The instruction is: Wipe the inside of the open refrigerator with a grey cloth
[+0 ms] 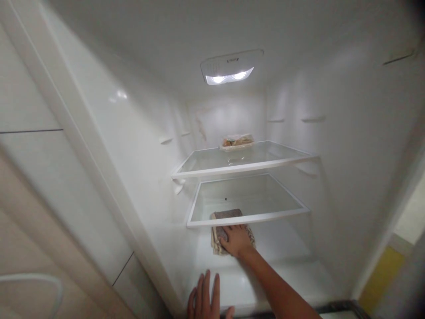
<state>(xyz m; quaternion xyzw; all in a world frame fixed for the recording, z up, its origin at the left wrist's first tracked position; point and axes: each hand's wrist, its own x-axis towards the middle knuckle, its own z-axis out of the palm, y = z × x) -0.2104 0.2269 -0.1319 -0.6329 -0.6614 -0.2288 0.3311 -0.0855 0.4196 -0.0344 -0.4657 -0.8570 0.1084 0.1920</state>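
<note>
Brown and cream, the folded cloth [219, 233] lies on the fridge floor [279, 243], low in the middle of the frame, partly under the lower glass shelf [245, 219]. From far off, I judge it light, soft and floppy — nothing to break — best held by a flat palm or a folded edge. Its long side seems to run front to back, up the frame. My right hand [238, 241] lies spread on top, not pinching; my left hand [206, 301], bottom middle, is spread — holding nothing I can see.
</note>
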